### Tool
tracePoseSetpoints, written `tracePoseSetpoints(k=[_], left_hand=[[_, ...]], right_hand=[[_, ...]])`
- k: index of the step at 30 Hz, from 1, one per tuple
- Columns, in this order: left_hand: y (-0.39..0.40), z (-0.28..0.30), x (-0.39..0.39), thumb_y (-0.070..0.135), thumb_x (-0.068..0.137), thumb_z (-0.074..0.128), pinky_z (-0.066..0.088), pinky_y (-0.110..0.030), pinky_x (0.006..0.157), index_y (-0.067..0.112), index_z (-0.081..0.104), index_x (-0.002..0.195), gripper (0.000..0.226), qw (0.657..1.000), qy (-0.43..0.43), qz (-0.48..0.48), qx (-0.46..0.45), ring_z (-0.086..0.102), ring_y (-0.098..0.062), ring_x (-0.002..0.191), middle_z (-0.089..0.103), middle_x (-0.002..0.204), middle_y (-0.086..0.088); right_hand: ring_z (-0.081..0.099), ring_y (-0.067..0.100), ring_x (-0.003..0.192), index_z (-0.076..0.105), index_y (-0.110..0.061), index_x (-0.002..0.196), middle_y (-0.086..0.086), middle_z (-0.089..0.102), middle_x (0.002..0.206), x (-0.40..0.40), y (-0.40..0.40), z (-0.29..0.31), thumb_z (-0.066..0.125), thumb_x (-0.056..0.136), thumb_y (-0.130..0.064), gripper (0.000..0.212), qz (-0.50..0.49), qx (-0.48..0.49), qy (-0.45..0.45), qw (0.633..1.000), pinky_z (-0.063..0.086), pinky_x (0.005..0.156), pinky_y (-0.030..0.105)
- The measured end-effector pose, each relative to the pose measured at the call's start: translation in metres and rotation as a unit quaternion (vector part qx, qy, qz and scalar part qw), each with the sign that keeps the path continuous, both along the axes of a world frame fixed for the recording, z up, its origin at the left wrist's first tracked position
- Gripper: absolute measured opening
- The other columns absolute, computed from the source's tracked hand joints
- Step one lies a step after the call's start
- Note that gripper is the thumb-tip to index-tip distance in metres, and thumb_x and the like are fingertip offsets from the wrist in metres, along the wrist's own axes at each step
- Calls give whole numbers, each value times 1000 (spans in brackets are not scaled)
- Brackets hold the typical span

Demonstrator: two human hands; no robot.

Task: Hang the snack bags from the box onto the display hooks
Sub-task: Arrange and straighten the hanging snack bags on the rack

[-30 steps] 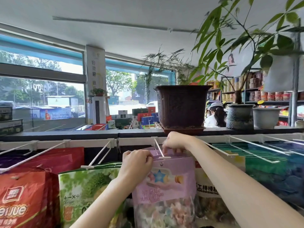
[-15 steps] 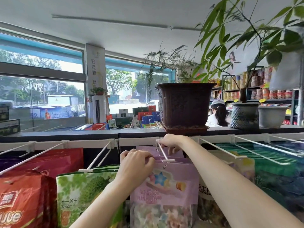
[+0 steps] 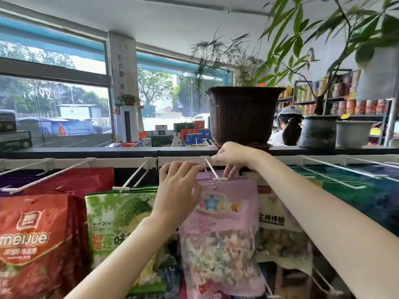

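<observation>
The left hand [image 3: 179,188] pinches the top left corner of the front purple snack bag [image 3: 220,234], fingers curled over its upper edge. The right hand [image 3: 232,157] pinches the purple bag tops behind it, at the root of the white display hook [image 3: 212,172] near the white rail [image 3: 121,162]. The bag's punched hole sits just below the hook's tip. A green bag [image 3: 116,216] hangs close on the left and a pale bag [image 3: 278,223] on the right, so room sideways is tight.

Both hands [image 3: 179,190] [image 3: 232,157] raised, fingers curled

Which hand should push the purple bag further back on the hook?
Probably the left hand: it grips the purple bag at its top edge. The right hand is up at the hook.
</observation>
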State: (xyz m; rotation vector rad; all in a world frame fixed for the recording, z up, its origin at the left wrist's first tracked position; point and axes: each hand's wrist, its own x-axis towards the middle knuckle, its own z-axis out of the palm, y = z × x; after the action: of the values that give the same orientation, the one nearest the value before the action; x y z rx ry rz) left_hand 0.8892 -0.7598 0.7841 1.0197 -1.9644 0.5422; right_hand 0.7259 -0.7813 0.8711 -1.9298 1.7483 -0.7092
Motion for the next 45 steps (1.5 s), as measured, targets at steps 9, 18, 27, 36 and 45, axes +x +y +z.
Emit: tracePoseSetpoints(k=[9, 18, 27, 36, 45], left_hand=[[51, -131, 6, 3, 77, 66, 40, -33, 90, 20, 46, 115, 46, 937, 290, -76, 178, 44, -22, 106, 41, 113, 0], [65, -157, 16, 10, 90, 56, 51, -25, 67, 4, 46, 125, 36, 810, 370, 6, 454, 65, -18, 83, 60, 112, -12], [78, -158, 23, 9, 97, 43, 57, -18, 57, -1, 47, 93, 11, 588, 546, -179, 570, 72, -16, 67, 67, 91, -23], [65, -162, 43, 11, 98, 41, 58, -23, 71, 3, 43, 84, 16, 645, 445, -226, 578, 71, -25, 87, 71, 89, -24], [49, -137, 40, 7, 90, 57, 58, -25, 64, 10, 35, 129, 45, 620, 430, -231, 614, 72, -24, 79, 61, 113, -14]], right_hand=[[49, -2, 107, 37, -13, 133, -2, 28, 137, -7, 125, -148, 54, 86, -4, 51, -124, -442, -13, 888, 47, 85, 11], [70, 20, 64, 36, -14, 135, 11, 51, 132, -28, 110, -245, 59, 92, -15, 48, -133, 143, -394, 898, 50, 45, 24], [71, 23, 66, 56, 2, 93, 21, 65, 96, -19, 116, -246, 57, 85, 11, 12, -115, 97, -516, 843, 57, 55, 22], [71, 21, 57, 48, 0, 83, 25, 64, 90, -19, 114, -249, 50, 90, 12, 14, -133, 69, -492, 857, 56, 53, 20], [70, 20, 53, 50, 2, 104, 24, 59, 106, -34, 112, -231, 50, 87, 16, 22, -128, 145, -437, 879, 54, 47, 19]])
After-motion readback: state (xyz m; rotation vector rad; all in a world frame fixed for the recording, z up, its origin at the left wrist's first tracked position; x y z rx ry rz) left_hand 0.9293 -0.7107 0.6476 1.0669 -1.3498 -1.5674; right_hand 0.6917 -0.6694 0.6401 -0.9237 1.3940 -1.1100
